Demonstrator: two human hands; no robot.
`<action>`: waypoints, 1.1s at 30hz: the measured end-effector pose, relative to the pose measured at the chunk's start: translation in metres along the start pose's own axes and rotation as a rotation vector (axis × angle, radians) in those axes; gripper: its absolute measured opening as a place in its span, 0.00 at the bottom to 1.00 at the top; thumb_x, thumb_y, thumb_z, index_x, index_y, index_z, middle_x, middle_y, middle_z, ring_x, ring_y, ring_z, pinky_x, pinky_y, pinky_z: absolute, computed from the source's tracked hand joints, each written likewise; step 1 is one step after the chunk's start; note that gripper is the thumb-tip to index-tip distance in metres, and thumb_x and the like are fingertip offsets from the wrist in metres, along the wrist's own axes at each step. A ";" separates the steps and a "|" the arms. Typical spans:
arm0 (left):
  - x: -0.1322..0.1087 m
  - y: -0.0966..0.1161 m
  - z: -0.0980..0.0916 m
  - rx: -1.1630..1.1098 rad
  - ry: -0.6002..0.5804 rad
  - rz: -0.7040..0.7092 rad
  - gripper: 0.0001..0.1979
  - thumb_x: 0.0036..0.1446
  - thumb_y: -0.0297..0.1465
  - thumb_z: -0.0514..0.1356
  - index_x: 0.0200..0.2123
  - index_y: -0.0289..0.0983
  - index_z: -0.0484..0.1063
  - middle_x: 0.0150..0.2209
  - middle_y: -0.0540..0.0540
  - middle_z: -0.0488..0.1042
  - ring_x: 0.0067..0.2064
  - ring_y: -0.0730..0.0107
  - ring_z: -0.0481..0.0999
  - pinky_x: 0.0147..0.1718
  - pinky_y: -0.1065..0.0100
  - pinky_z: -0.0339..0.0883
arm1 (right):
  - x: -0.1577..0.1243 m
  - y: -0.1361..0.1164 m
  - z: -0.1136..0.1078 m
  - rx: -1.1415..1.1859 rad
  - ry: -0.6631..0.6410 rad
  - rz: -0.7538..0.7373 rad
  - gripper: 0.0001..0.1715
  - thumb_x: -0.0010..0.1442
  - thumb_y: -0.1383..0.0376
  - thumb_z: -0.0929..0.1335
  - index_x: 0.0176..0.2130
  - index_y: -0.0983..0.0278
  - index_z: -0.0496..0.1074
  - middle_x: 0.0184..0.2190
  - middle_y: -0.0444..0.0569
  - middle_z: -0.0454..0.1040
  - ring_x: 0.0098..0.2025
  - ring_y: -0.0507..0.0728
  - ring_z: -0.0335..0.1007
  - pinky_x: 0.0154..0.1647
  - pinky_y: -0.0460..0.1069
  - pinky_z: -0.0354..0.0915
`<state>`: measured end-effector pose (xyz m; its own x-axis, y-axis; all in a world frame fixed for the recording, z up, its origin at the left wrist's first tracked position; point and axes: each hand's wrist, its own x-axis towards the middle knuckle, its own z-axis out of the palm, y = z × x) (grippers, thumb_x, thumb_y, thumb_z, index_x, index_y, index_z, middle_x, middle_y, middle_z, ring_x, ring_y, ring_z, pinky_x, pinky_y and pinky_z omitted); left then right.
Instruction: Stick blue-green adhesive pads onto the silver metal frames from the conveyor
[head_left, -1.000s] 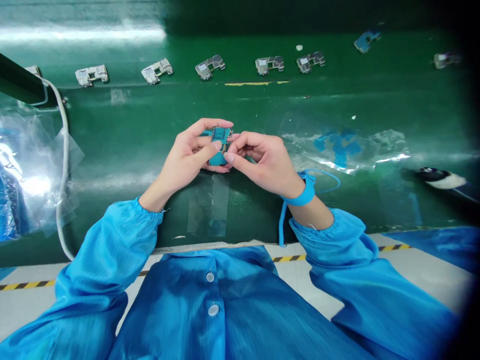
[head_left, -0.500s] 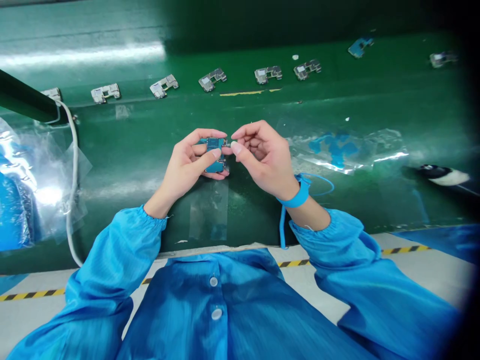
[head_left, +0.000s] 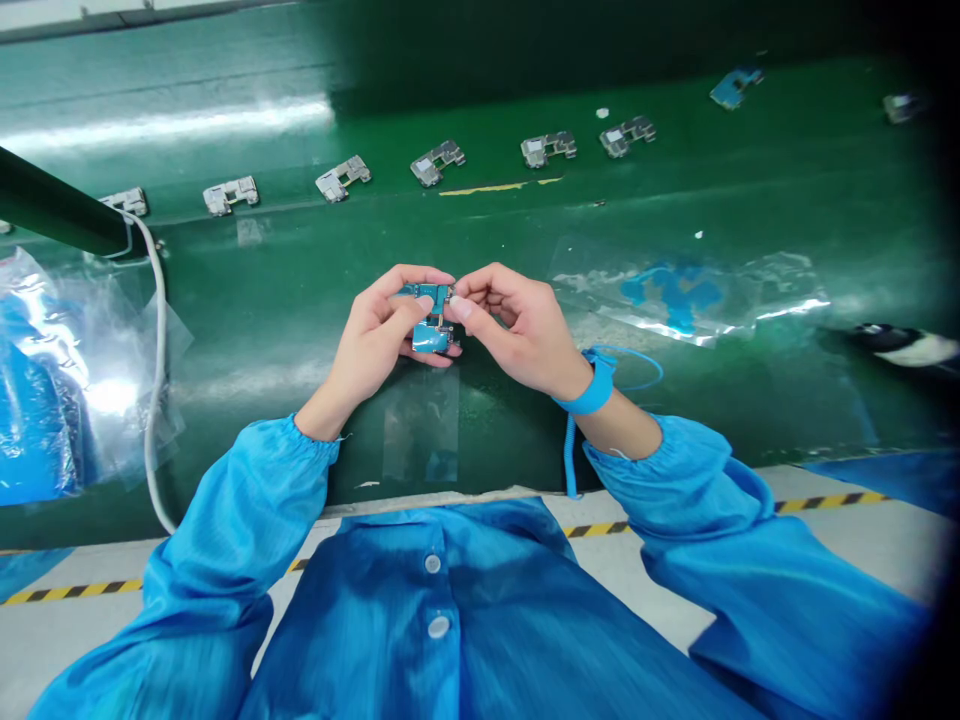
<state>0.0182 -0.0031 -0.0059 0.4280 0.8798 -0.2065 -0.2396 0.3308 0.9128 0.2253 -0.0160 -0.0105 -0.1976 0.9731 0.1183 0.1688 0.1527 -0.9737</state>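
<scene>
My left hand [head_left: 379, 325] holds a small circuit board [head_left: 431, 337] with a shiny blue face, its thumb on top and its fingers behind and below. The board is tilted toward me above the green work surface. From the right, the thumb and forefinger of my right hand [head_left: 517, 320] pinch at the board's upper right edge; its other fingers are curled in. Whether a small part sits between those fingertips is hidden. A blue wrist strap [head_left: 592, 388] with a coiled cord circles my right wrist.
Several circuit boards [head_left: 343, 178] lie in a row on the green belt [head_left: 285, 185] beyond my hands. On the right are a clear bag [head_left: 675, 295] with blue pieces and a black-and-white object [head_left: 904, 343]. A plastic bag [head_left: 45, 400] and white cable [head_left: 156, 380] are at left.
My right thumb and forefinger have come in closer, onto the board's edge. More of the board's blue face shows now. The row of boards has shifted slightly right past the yellow mark.
</scene>
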 end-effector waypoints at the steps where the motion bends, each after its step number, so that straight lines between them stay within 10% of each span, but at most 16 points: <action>1: 0.000 0.000 0.000 -0.006 0.002 0.000 0.17 0.68 0.39 0.69 0.57 0.43 0.77 0.36 0.50 0.86 0.34 0.58 0.91 0.30 0.62 0.89 | 0.000 0.001 0.000 -0.007 -0.001 0.003 0.23 0.71 0.42 0.75 0.44 0.59 0.78 0.35 0.45 0.81 0.35 0.55 0.77 0.36 0.51 0.72; 22: -0.004 0.006 0.001 0.029 -0.065 0.065 0.34 0.57 0.35 0.79 0.64 0.44 0.72 0.48 0.46 0.88 0.46 0.57 0.92 0.49 0.58 0.91 | 0.000 0.001 -0.004 0.047 -0.035 0.002 0.22 0.74 0.42 0.72 0.47 0.56 0.77 0.42 0.46 0.83 0.38 0.56 0.80 0.40 0.52 0.78; 33: 0.002 -0.007 0.000 0.051 0.214 0.251 0.32 0.65 0.49 0.74 0.66 0.49 0.70 0.51 0.44 0.89 0.55 0.54 0.91 0.55 0.59 0.87 | 0.001 0.002 0.002 -0.038 -0.049 0.120 0.31 0.74 0.36 0.69 0.38 0.59 0.74 0.27 0.42 0.76 0.30 0.54 0.71 0.35 0.51 0.68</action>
<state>0.0205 -0.0037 -0.0126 0.1671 0.9852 -0.0371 -0.2686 0.0817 0.9598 0.2238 -0.0151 -0.0128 -0.2211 0.9752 -0.0088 0.2299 0.0434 -0.9722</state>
